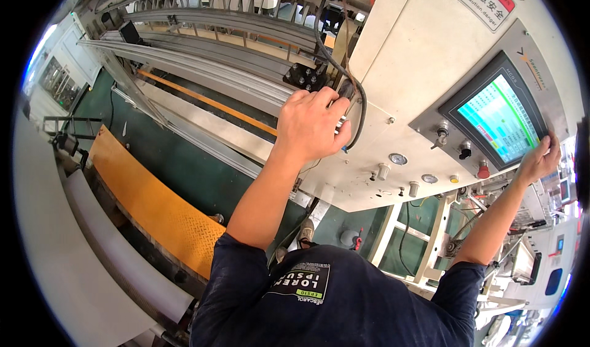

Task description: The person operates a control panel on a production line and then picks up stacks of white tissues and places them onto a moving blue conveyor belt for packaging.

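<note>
My left hand [311, 124] is closed at the end of the machine's long rail, beside a black cable [362, 104]. A bit of shiny metal shows between its thumb and fingers, but I cannot make out what the part is. My right hand [539, 158] reaches to the lower right corner of a lit touchscreen [499, 116]. Its fingertips rest at the screen's edge, with the fingers extended and nothing held. The touchscreen sits in a grey metal plate on the cream machine housing [393, 70]. A black bracket with bolts [304, 77] lies just beyond my left hand.
Below the screen are a key switch [440, 137], a black knob [465, 149] and a red button [483, 170]. Round gauges [398, 159] sit lower on the housing. A yellow tread plate [153, 202] and a large pale roll [74, 255] stand at the left.
</note>
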A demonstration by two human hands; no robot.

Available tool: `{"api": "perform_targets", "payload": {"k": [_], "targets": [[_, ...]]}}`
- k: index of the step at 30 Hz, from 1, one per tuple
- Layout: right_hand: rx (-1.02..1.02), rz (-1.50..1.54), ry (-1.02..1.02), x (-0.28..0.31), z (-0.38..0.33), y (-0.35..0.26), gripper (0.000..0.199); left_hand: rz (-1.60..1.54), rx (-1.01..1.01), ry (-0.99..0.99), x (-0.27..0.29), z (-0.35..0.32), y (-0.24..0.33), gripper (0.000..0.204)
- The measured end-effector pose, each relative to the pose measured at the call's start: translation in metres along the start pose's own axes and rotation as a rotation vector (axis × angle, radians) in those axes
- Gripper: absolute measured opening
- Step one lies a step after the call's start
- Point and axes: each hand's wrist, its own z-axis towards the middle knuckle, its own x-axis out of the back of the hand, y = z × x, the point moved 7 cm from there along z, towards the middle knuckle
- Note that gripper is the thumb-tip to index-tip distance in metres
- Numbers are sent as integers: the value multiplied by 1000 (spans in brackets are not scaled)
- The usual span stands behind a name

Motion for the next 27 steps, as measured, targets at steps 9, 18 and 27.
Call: {"api": "perform_targets", "payload": {"k": [9,18,27], "targets": [[-18,-4,-6,0,1,1,27,5,-5,6,1,1,1,27],[40,-12,-18,-4,4,24,28,7,-3,27,3,-1,1,26],[1,33,-70,-12,3,51,34,12,-4,5,1,-3,-1,26]]}}
